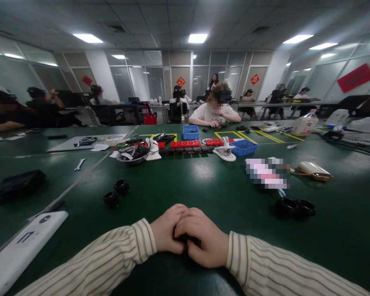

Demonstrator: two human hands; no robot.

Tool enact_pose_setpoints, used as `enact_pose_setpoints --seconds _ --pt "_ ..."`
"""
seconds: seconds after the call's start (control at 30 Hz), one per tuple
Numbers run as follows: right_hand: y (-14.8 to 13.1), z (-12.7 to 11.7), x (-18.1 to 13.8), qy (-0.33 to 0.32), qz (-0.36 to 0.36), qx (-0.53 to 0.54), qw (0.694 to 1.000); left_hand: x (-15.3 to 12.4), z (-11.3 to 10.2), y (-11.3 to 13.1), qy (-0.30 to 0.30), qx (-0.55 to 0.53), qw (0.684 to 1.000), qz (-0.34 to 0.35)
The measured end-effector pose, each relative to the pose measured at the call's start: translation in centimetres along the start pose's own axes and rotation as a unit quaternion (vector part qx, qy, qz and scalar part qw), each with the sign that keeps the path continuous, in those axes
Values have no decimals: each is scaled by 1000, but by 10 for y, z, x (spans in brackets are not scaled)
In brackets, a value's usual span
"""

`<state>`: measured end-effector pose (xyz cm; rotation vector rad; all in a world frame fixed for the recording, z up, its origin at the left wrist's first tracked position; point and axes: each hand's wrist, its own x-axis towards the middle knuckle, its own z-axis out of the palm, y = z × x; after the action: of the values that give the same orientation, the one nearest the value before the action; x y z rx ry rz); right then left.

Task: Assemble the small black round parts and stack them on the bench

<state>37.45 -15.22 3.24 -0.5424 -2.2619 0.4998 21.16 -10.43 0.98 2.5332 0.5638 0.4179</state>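
At a green bench | right hand laps left hand, both loosely curled | whether either grip holds anything, impossible to tell

wrench, left | blue bin beside white clip | bowl holding black cables

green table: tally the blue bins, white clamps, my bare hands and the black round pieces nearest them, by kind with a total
Blue bins: 2
White clamps: 2
Black round pieces: 4, a pair on each side
Bare hands, left hand and right hand: 2
Total: 10
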Motion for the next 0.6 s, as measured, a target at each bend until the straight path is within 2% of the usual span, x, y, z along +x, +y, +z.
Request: enact_pose_setpoints --seconds 0.07,0.13,0.27,0.37,0.43,0.53,0.6 --pt "-3 -1 1 4 -16 0 1000 -1 1 -1 2 13 1000 2" --pt "-5 -2 1 21 -7 -11 1000 -3 2 0 18 24 999 -24" --pt "-3 1 -2 53 95 -54 993 -5 4 8 70 54 992 -87" --pt "1 6 -2 38 176 -88 980 -6 6 14 92 81 986 -117" --pt "2 8 -1 21 204 -105 973 -6 10 14 97 95 982 -134" --pt "1 9 0 7 212 -114 971 -7 17 7 113 111 978 -134" --pt "3 8 -1 11 189 -111 976 -8 22 -1 132 117 976 -123"
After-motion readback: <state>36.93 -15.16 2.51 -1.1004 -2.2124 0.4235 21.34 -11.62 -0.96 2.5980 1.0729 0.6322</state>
